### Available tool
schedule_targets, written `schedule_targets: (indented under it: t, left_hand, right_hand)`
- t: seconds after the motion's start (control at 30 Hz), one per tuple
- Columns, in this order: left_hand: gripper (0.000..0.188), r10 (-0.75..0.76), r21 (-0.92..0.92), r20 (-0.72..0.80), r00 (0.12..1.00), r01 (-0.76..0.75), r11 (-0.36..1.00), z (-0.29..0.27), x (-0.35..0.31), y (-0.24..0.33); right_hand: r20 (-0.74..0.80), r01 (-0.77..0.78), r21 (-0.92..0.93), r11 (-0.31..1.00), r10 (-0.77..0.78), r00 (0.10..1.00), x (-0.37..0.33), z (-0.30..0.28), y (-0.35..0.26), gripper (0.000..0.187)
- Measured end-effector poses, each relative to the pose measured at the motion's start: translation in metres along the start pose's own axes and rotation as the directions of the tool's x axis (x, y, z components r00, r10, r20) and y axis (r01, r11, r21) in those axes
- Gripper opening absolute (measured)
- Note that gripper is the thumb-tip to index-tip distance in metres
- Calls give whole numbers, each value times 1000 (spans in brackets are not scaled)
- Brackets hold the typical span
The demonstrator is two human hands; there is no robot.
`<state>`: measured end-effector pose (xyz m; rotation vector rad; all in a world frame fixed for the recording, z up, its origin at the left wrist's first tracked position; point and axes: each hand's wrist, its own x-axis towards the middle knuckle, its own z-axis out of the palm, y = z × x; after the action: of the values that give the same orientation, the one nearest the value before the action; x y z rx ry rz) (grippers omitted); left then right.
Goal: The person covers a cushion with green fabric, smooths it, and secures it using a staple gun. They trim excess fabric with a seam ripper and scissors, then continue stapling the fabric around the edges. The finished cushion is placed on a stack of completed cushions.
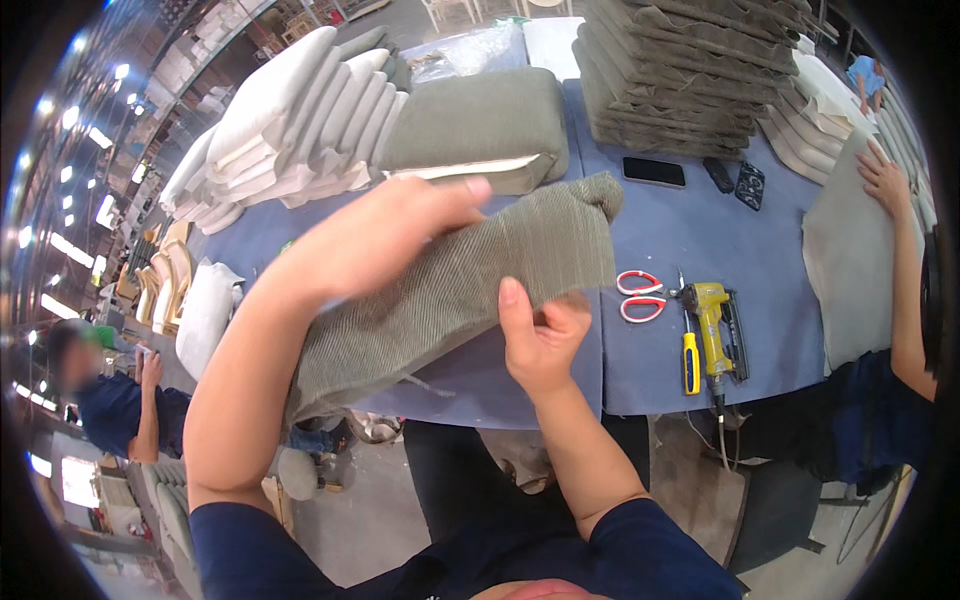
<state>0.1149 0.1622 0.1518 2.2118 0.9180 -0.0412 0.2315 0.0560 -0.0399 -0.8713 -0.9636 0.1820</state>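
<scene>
Your right hand (pixel 545 343) clamps the lower edge of the ribbed grey-green piece (pixel 455 287) over the blue table (pixel 705 230); your left hand (pixel 400 228) blurs at its upper edge, finger closure indeterminable. Maintain a firm pinch and tension the ribbing evenly, without twisting, to prevent creases.

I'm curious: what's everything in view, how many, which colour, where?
Ribbed piece: 1, greenish, centre
Worktable: 1, blue, beneath
Cushion: 1, greenish, beyond piece
Pale cushions: several, whitish, upper left
Layered stack: 1, greenish, upper right
Phone: 1, black, before stack
Small items: 2, black, by phone
Scissors: 1, red-white, right
Screwdriver: 1, yellow, near scissors
Staple gun: 1, yellow-black, beside screwdriver
Panel: 1, greenish, right edge
People: at least 3, blue-clad, around
Background clutter: uncounted, mixed colours, beyond
Left hand: 1, bare, over piece
Right hand: 1, bare, holding piece's edge
</scene>
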Motion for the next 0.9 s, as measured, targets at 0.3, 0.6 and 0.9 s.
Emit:
schedule_targets:
  t: [0.3, 0.6, 0.9]
  left_hand:
    - [55, 36, 240, -2, 999, -34, 970, 2, 1, 5]
    - [46, 131, 120, 8, 991, -131, 984, 8, -12, 3]
    - [46, 234, 234, 15, 972, -231, 944, 11, -22, -3]
  right_hand:
    - [-95, 26, 1, 1000, -26, 995, 2, 9, 6, 52]
    - [-40, -7, -12, 1000, 7, 999, 1, 4, -4, 39]
    - [-2, -83, -233, 969, 85, 996, -12, -3, -21, 30]
